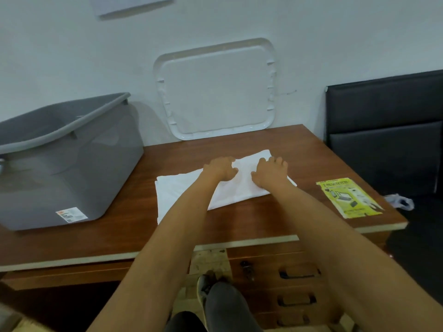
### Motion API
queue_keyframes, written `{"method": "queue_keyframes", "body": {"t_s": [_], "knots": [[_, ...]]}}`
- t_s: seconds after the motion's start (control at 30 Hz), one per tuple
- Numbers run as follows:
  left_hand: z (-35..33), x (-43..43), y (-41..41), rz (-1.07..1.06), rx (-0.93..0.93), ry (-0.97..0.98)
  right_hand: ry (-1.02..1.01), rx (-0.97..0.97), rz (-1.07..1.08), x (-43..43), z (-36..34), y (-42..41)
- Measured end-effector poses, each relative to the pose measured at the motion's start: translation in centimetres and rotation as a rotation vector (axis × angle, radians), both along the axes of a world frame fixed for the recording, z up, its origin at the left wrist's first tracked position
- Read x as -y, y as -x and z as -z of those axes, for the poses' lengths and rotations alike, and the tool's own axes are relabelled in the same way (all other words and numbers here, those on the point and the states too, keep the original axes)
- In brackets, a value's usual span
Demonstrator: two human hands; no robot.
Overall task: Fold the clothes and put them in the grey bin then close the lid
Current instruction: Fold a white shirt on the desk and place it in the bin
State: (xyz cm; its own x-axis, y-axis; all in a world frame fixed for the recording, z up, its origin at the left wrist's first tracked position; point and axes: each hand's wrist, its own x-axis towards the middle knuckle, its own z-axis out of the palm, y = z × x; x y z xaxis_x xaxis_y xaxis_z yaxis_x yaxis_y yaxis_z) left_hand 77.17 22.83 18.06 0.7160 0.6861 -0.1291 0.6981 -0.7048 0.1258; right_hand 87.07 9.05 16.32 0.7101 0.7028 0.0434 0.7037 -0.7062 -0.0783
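- Head view: gripped white garment (182, 190) on desk (251, 219), left hand (220, 169) and right hand (270, 173) close together, fingers curled into cloth, probably pinning a fold.
- Stood grey bin (67, 164) open alongside, lid (215, 89) leaned on wall (335, 44), ready for loading.

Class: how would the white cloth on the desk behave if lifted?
Probably floppy: the white cloth lies in soft, flat layers under the left hand and right hand. Likely light, since it looks thin. Its folds may slip open.
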Motion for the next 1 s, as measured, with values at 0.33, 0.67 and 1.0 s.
{"method": "queue_keyframes", "body": {"t_s": [0.33,0.67,1.0], "knots": [[0.6,3.0,-8.3,0.168,0.113,0.038,0.066,-0.197,0.374,3.4,-1.7,-2.1],[2.8,1.0,-11.9,0.007,0.029,0.092,-0.136,-0.491,0.219,2.3,-2.0,-4.3],[0.8,-1.1,-13.5,-0.054,0.153,0.249,-0.232,-0.406,0.236,3.8,-2.7,-7.7]]}}
